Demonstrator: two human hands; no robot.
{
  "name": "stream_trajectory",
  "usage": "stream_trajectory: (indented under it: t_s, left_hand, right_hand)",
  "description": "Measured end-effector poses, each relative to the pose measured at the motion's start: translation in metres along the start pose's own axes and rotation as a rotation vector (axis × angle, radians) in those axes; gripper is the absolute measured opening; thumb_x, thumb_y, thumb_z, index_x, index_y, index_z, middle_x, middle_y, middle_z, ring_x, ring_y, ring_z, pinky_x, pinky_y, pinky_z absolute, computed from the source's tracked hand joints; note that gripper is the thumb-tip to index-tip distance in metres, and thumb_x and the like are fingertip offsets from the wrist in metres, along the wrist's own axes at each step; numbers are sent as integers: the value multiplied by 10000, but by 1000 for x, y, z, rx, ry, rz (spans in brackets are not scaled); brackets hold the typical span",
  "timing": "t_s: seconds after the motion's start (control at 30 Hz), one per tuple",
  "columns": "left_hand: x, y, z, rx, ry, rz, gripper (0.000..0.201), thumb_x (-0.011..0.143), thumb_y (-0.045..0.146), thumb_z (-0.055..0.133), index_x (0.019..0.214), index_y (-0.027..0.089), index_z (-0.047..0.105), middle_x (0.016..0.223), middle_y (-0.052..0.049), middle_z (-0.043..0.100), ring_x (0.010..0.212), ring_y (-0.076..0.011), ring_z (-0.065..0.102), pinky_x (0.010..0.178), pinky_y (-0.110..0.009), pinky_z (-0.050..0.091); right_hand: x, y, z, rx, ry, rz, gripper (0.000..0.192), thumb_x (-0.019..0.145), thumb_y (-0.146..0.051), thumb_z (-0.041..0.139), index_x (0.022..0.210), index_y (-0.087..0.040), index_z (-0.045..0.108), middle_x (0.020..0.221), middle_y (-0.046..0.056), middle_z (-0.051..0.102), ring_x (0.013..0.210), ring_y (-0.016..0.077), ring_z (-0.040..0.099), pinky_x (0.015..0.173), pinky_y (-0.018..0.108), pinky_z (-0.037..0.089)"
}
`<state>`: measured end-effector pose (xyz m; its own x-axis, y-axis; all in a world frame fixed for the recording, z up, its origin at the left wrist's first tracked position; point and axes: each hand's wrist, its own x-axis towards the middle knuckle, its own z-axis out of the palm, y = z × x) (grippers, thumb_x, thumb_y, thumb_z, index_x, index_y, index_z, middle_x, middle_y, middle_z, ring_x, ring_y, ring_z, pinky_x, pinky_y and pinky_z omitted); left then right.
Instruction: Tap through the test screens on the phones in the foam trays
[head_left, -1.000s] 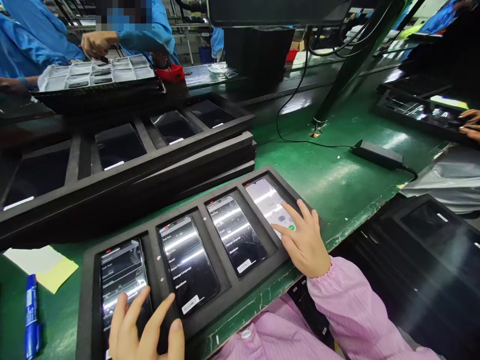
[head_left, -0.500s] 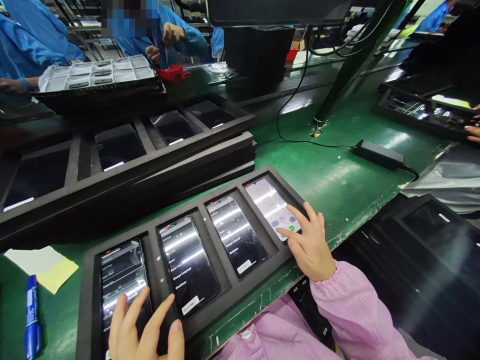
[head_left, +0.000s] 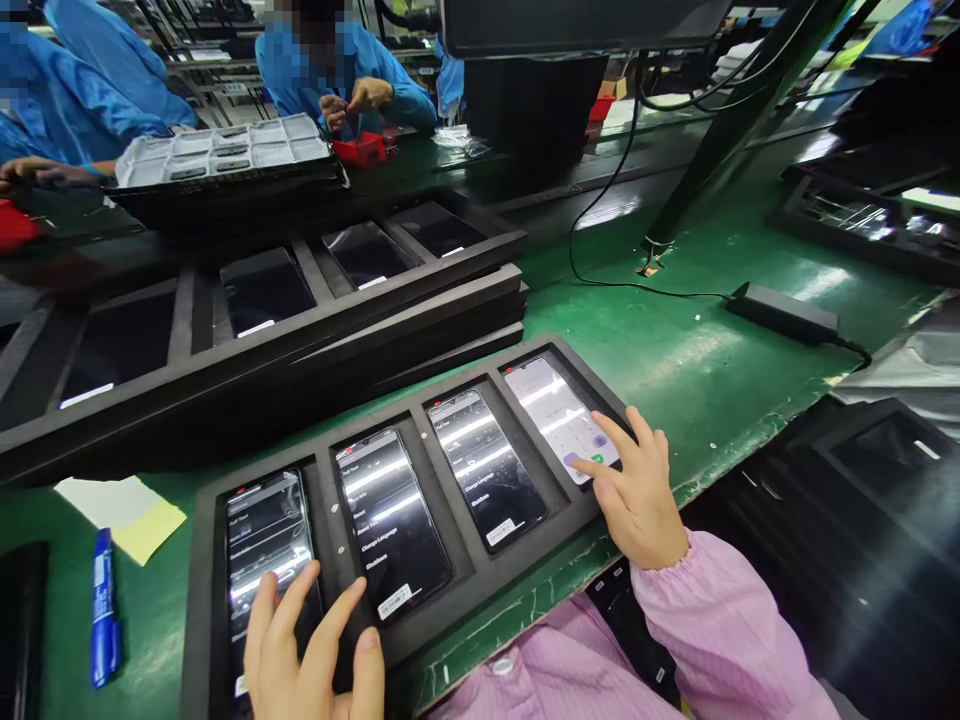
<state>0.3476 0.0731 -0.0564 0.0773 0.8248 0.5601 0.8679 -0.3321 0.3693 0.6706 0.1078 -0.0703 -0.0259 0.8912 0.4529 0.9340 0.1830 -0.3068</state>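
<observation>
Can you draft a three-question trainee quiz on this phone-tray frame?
1. How many phones sit in the foam tray nearest the person?
2. True or false: the right hand touches the bright-screened phone at the tray's right end.
3. Which hand rests on the leftmost phone: A) left hand, B) right hand?

Key: 1) four; 2) true; 3) A.

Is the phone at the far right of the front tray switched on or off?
On. The rightmost phone shows a bright white screen with buttons, and the right hand has a fingertip on its lower part.
</observation>
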Motion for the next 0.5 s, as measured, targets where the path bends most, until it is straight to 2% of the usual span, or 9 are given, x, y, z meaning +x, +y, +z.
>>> stream_trajectory:
  t_s: [0.07, 0.2, 0.27, 0.37, 0.5]
  left_hand:
    - [0, -1, 0, 10, 0, 29, 256, 777, 143, 568, 1031, 178, 583, 1369, -112, 435, 1349, -376, 292, 1116, -543, 225]
    - [-2, -2, 0, 35, -4, 46, 244, 776, 139, 556, 1017, 160, 587, 1331, -132, 453, 1348, -372, 295, 1112, -529, 239]
    - [-4, -2, -1, 43, -2, 45, 253, 776, 138, 549, 1025, 164, 587, 1314, -133, 463, 1349, -369, 296, 1105, -532, 253]
    - [-5, 0, -2, 42, -12, 31, 282, 769, 127, 539, 1043, 174, 581, 1308, -133, 462, 1351, -372, 289, 1094, -553, 264]
    - [-5, 3, -1, 13, -14, 12, 304, 764, 117, 530, 1057, 186, 572, 1298, -132, 466, 1343, -378, 302, 1061, -573, 312]
  right_hand:
    - [-1, -1, 0, 37, 21, -30, 347, 884, -227, 361, 875, -234, 708, 1351, 77, 473, 1357, 367, 249, 1005, 697, 200]
    - [-2, 1, -2, 186, 233, -45, 304, 873, -195, 351, 799, -191, 647, 1132, 85, 623, 1243, 305, 452, 1038, 590, 262]
    - [3, -1, -4, 233, 259, -56, 273, 869, -195, 350, 796, -193, 613, 1042, 74, 657, 1169, 283, 524, 1040, 556, 282]
    - [17, -13, -6, 277, 151, -113, 210, 861, -205, 360, 850, -199, 571, 1022, 79, 664, 1136, 271, 549, 1029, 533, 314]
    - [34, -42, -5, 332, -15, -271, 116, 836, -211, 387, 898, -209, 486, 1077, 88, 652, 1180, 261, 514, 1036, 518, 319]
